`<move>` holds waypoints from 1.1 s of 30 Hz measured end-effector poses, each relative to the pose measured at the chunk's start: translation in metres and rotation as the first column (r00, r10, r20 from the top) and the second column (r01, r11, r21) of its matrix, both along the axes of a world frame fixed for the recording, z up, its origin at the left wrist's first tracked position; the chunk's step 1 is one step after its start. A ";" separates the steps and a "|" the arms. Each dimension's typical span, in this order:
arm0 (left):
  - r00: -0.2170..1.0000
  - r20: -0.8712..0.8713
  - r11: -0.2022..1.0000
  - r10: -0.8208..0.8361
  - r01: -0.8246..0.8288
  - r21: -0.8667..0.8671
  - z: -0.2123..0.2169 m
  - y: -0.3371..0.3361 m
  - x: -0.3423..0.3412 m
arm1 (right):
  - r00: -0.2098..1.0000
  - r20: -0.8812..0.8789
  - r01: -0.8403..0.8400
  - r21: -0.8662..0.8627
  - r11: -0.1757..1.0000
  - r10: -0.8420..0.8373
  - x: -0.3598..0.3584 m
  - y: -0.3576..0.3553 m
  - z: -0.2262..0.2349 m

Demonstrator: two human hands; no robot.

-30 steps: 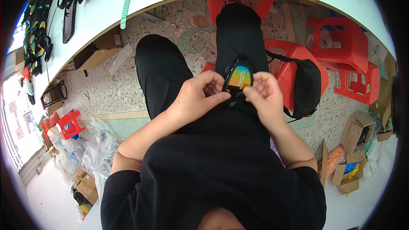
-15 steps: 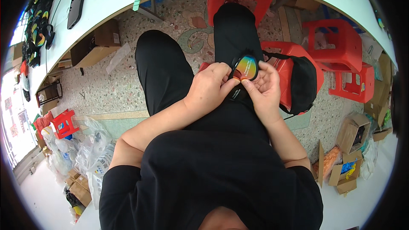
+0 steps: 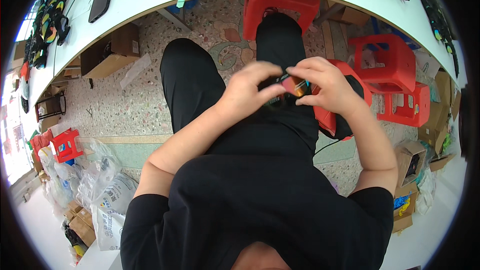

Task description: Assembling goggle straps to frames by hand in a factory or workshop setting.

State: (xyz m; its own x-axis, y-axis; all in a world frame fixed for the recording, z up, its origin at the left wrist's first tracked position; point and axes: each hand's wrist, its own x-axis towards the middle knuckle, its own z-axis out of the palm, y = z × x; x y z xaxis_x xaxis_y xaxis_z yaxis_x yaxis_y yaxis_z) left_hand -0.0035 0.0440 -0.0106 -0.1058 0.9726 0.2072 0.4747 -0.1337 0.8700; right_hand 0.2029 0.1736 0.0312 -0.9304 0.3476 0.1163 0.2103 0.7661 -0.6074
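Held low over the lap, the goggles [image 3: 298, 88] lie between the two hands, above the black trousers [image 3: 192, 77] — presumably so the thighs can give support and the mirrored lens faces the wearer closely. The right hand [image 3: 325, 84] appears to grasp their right end, fingers along the far edge and thumb on the near side; the left hand [image 3: 250, 87] has its thumb against the left edge, but blur means I cannot tell whether it is clasping — a two-sided hold would suit turning something small
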 end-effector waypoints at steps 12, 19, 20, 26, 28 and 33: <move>0.895 0.230 0.918 0.382 -0.338 -0.209 0.002 -0.005 0.016 | 0.765 -0.206 0.612 -0.060 0.789 -0.610 -0.022 -0.118 -0.036; 0.985 0.141 0.995 0.094 -0.098 0.026 0.003 0.001 0.016 | 0.673 -0.295 0.502 -0.491 0.712 -0.678 -0.010 -0.091 -0.036; 0.987 0.147 0.997 0.066 -0.070 0.023 0.006 0.001 0.016 | 0.684 -0.215 0.500 -0.558 0.662 -0.697 -0.007 -0.086 -0.033; 0.985 0.165 0.975 -0.050 0.084 -0.207 0.024 0.012 -0.002 | 0.670 0.156 0.317 -0.944 0.089 -0.726 -0.006 -0.061 -0.034; 0.970 0.242 0.960 -0.018 0.084 -0.266 0.025 0.018 -0.003 | 0.714 0.190 0.255 -0.967 -0.001 -0.674 -0.003 -0.051 -0.036; 0.786 0.591 0.650 0.182 0.355 -0.672 0.048 0.042 -0.012 | 0.859 0.162 0.105 -0.984 -0.143 -0.486 0.001 -0.022 -0.034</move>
State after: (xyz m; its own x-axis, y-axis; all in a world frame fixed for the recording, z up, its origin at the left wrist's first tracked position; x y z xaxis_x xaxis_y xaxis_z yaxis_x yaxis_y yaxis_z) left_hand -0.0152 0.0858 0.0376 0.1572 0.7659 -0.6234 -0.1149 0.6412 0.7587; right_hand 0.2041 0.1513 -0.0033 -0.7042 0.5030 -0.5011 -0.0441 -0.7354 -0.6762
